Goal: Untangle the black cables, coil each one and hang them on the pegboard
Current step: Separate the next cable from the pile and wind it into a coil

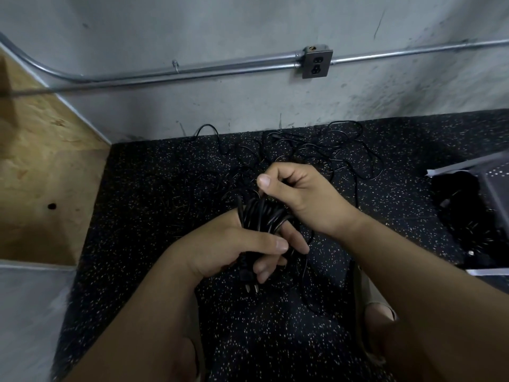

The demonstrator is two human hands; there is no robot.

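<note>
Loops of glossy black power cable (263, 216) are bundled in the left hand (234, 249), fingers and thumb clamped round them, the two-pronged plug (249, 283) hanging below. Just above, the right hand (303, 197) curls its fingers to pinch the running strand. A wrap seems under way: keep every turn the same size, let the strand roll freely, and draw slack gently so the loose tangle of thin black cables (308, 150) beyond does not tighten. That lies on speckled black rubber flooring (154, 188); a grey perforated panel (493, 183), perhaps the pegboard, stands right, a scuffed grey concrete wall (220, 37) behind.
</note>
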